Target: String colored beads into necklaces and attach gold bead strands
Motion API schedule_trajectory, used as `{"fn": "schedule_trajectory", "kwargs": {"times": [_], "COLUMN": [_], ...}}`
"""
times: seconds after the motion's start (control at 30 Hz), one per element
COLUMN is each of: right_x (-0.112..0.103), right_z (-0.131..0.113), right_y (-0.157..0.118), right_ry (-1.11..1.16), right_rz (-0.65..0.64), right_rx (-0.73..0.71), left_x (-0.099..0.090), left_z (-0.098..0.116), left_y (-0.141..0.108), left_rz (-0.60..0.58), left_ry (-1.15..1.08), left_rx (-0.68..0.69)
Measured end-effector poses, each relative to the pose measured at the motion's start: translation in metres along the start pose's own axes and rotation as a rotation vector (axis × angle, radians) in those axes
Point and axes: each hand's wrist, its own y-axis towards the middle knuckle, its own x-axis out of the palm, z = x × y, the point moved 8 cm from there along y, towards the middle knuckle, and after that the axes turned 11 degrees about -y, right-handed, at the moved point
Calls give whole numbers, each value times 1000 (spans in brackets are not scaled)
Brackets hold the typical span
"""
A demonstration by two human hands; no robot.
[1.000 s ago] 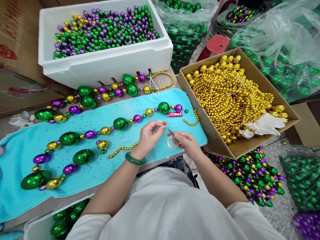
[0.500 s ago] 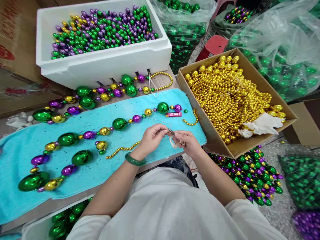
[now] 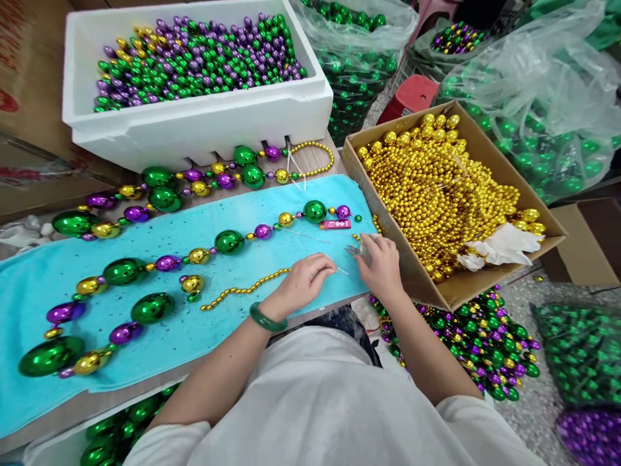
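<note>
Now pinching a thin clear thread with left hand on the turquoise towel, at the near end of the short strand of small gold beads; fingers curled down, exact grip hidden under knuckles. Right hand, toward three o'clock of the left, closed around small metal scissors near the towel's edge, blades barely showing. Best done by keeping thread taut and low on the cloth, snipping close to the knot without nicking beads. Long strand of large green, purple and gold metallic balls lying at eleven o'clock. Cardboard box of gold bead strings at two o'clock. Thread itself faint; knot too small to make out.
</note>
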Motion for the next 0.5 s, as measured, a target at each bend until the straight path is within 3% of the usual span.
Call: {"fn": "schedule_trajectory", "kwargs": {"times": [0.07,0.17,0.27,0.37,0.5], "right_x": [2,23,38,41,37], "right_z": [-18,-55,-73,-71,-60], "right_y": [-1,-5,-3,6,12], "right_ry": [117,553,838,837,503], "right_rz": [-34,-315,-494,-508,-523], "right_rx": [-129,-312,-292,-222,-199], "left_x": [2,-4,-20,-40,-65], "left_z": [6,10,10,11,7], "left_y": [0,-3,-10,-18,-30], "left_rz": [-3,26,100,190,289], "left_ry": [-36,-92,-149,-192,-315], "left_rx": [32,46,31,14,-45]}}
